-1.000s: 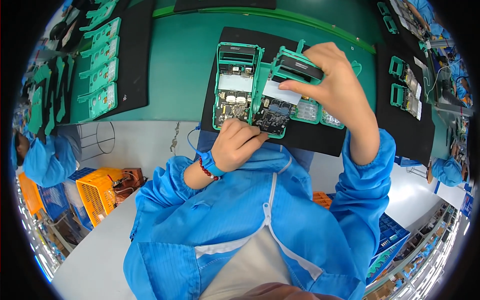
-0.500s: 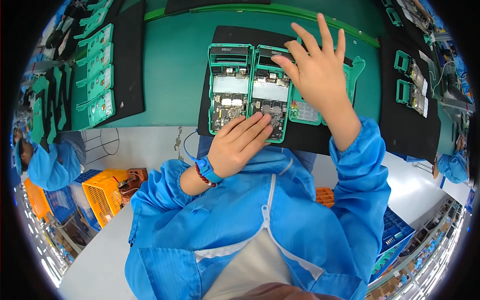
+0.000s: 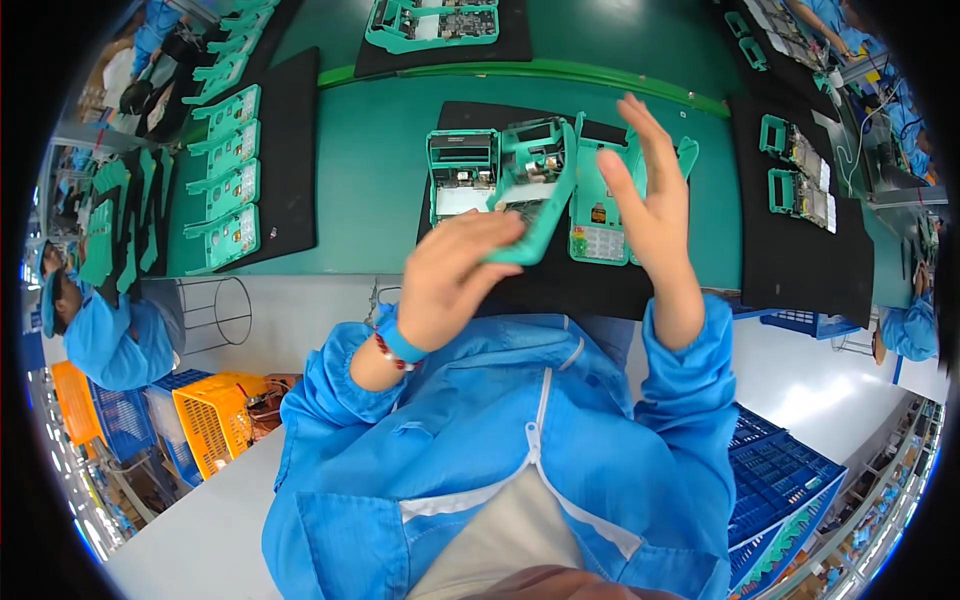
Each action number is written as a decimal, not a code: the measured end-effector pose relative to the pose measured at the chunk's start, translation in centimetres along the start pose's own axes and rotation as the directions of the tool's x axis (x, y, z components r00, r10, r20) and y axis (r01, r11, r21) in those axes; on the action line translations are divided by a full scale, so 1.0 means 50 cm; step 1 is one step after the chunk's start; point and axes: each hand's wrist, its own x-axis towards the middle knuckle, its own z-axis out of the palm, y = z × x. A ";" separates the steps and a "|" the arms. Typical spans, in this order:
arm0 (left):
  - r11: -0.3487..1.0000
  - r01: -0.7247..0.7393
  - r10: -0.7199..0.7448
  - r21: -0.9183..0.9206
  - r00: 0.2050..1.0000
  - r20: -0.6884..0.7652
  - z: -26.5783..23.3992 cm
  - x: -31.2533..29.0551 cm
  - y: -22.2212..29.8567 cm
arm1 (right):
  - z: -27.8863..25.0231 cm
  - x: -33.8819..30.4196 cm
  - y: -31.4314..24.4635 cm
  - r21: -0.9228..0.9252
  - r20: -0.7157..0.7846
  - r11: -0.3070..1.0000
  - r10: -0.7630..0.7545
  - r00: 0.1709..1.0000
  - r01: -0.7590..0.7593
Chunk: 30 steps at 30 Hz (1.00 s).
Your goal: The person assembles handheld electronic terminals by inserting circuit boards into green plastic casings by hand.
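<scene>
- Left fingers are closed, gripping the lower end of the green case (image 3: 548,215): that's my left hand (image 3: 452,265), a bit blurred, thumb along the near edge, fingertips over the board inside.
- And the case itself? Tilted, its open face toward my left, over the black mat (image 3: 590,290); whether it touches down I cannot tell.
- My right hand (image 3: 662,215) is open, fingers up and spread from the thumb, nothing in its grasp!
- Just left of that palm, a green shell (image 3: 590,185) lies on the mat, clear keypad at its near end; contact with my hand, I cannot tell.
- On the other side, left of the tilted case, a second case (image 3: 463,175) lies open, its near end behind my left hand.
- Blue band (image 3: 402,345) and red beads (image 3: 388,353) on my left wrist.
- Beyond the green rail (image 3: 410,73), another open unit (image 3: 440,30).
- Far left, a row of shells (image 3: 230,185); far right, two open frames (image 3: 780,190).
- Lower left, a yellow crate (image 3: 210,420).
</scene>
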 end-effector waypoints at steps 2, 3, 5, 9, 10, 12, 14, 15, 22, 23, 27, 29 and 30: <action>0.725 0.452 -0.503 -0.521 0.863 0.048 -0.031 -0.032 0.004 | -0.001 -0.041 -0.031 0.298 0.026 0.937 0.181 0.983 -0.180; 0.550 0.319 -0.506 -0.771 0.862 -0.004 -0.020 -0.053 -0.017 | 0.007 -0.061 -0.043 0.311 0.095 0.927 0.189 0.977 -0.209; 0.180 0.165 -0.500 -0.970 0.864 0.054 -0.015 -0.061 -0.015 | 0.034 -0.095 -0.056 0.394 0.153 0.877 0.232 0.961 -0.275; -0.093 0.160 -0.628 -0.983 0.756 0.183 -0.009 -0.075 0.002 | 0.048 -0.082 -0.138 0.195 0.142 0.896 0.376 0.915 -0.399; -0.121 0.162 -0.689 -0.979 0.696 0.200 -0.006 -0.070 0.013 | 0.053 -0.088 -0.140 0.181 0.136 0.901 0.375 0.917 -0.395; -0.153 0.159 -0.645 -0.975 0.732 0.221 -0.003 -0.089 -0.004 | 0.063 -0.096 -0.146 0.107 0.096 0.940 0.315 0.944 -0.324; -0.215 0.118 -0.616 -0.970 0.754 0.228 0.000 -0.103 -0.008 | 0.067 -0.099 -0.164 0.090 0.073 0.945 0.308 0.949 -0.314; -0.210 0.124 -0.619 -0.970 0.751 0.230 -0.001 -0.103 -0.005 | 0.067 -0.099 -0.171 0.064 0.055 0.952 0.298 0.953 -0.301; -0.240 0.143 -0.608 -0.960 0.749 0.264 -0.003 -0.113 -0.015 | 0.071 -0.104 -0.180 0.073 0.037 0.945 0.318 0.947 -0.320; -0.241 0.149 -0.572 -0.959 0.776 0.265 -0.003 -0.116 -0.019 | 0.071 -0.105 -0.179 0.052 0.033 0.948 0.314 0.949 -0.315; -0.212 0.172 -0.570 -0.962 0.778 0.265 -0.002 -0.110 -0.015 | 0.073 -0.106 -0.175 0.065 0.018 0.944 0.323 0.946 -0.324; -0.190 0.152 -0.589 -0.970 0.773 0.237 -0.002 -0.099 -0.001 | 0.071 -0.101 -0.153 0.096 0.031 0.938 0.332 0.943 -0.334; -0.080 0.176 -0.593 -0.981 0.783 0.188 -0.009 -0.092 0.008 | 0.066 -0.099 -0.144 0.127 0.051 0.931 0.339 0.939 -0.343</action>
